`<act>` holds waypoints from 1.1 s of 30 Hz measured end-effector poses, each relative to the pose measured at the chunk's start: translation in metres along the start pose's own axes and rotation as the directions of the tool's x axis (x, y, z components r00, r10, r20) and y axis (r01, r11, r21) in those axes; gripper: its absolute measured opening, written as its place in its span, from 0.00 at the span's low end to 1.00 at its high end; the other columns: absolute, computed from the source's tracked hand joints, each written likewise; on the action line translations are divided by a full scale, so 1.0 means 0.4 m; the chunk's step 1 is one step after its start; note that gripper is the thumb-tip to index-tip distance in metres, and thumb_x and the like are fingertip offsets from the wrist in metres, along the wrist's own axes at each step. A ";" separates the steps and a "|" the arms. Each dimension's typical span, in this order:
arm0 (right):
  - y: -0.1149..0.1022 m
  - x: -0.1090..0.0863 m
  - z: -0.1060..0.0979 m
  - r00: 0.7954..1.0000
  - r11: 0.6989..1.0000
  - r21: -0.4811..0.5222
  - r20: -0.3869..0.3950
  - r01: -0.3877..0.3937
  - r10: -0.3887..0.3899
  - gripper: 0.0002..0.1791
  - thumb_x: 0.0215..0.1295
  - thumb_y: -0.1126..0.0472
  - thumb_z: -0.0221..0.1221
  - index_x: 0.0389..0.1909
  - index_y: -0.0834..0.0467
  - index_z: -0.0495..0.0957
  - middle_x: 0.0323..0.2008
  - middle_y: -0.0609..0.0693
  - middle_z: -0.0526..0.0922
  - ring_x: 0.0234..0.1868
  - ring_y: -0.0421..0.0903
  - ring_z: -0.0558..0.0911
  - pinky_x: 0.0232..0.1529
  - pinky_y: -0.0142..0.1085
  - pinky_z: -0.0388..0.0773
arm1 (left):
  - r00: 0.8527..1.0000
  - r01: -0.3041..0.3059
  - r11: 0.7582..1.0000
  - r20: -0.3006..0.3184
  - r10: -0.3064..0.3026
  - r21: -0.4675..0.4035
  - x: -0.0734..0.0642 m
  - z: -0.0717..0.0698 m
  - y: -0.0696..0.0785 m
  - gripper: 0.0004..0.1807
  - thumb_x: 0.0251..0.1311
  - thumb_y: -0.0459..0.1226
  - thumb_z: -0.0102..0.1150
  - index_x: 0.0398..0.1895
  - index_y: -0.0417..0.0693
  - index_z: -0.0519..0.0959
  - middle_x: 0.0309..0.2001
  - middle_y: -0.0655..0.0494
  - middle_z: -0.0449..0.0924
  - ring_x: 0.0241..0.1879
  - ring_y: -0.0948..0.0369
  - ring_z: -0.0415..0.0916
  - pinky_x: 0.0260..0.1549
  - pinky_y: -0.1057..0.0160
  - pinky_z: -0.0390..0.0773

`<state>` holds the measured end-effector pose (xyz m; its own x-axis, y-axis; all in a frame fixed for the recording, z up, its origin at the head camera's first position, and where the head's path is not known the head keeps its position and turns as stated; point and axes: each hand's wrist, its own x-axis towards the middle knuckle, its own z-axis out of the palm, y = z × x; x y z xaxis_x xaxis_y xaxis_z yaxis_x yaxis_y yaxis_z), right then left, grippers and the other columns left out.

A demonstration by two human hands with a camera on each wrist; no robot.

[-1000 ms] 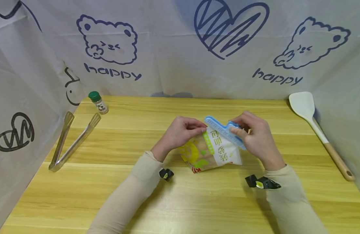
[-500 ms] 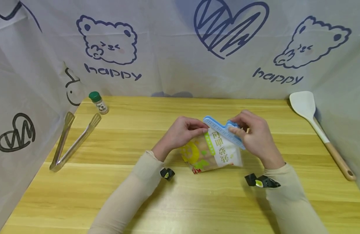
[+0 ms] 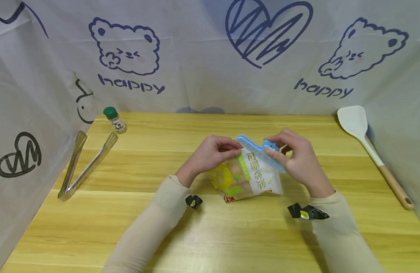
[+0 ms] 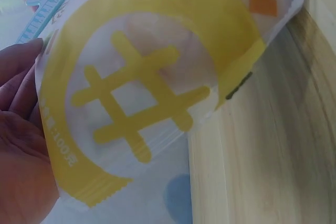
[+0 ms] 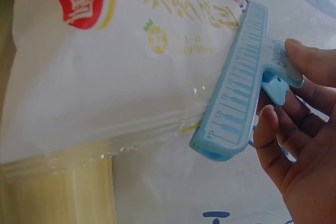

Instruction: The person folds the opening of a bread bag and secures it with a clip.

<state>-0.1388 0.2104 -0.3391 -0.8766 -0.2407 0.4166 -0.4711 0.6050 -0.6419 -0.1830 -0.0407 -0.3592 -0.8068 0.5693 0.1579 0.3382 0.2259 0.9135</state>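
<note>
A clear and white food bag with yellow and green print is held tilted over the middle of the table. My left hand pinches its upper left edge between thumb and fingers. My right hand grips a light blue bag clip by its handle, thumb on the near side. The long bar of the clip lies along the bag's white end, as the right wrist view also shows, with ruler-like marks on the bar. In the left wrist view the bag hides most of the clip.
Metal tongs lie spread on the left. Behind them stands a small green-capped shaker bottle. A white spatula with a wooden handle lies along the right side. Cloth walls with drawings close off the back and both sides.
Hardly anything differs. The clip and my right fingers have shifted very slightly to the left along the bag's end; my left hand keeps its pinch on the bag.
</note>
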 end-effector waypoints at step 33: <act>0.037 -0.034 -0.012 0.992 0.992 -0.029 -0.020 -0.126 0.125 0.13 0.67 0.61 0.63 0.50 0.61 0.82 0.36 0.49 0.80 0.34 0.45 0.76 0.35 0.29 0.73 | 0.982 0.188 0.979 0.038 -0.186 -0.076 -0.065 -0.082 -0.089 0.05 0.69 0.32 0.57 0.38 0.36 0.76 0.36 0.47 0.83 0.34 0.55 0.81 0.38 0.46 0.82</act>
<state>-0.1332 0.2262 -0.3513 -0.9266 -0.1475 0.3460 -0.3541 0.6525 -0.6700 -0.1900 -0.0893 -0.3835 -0.8363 0.5475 -0.0289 0.1425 0.2679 0.9529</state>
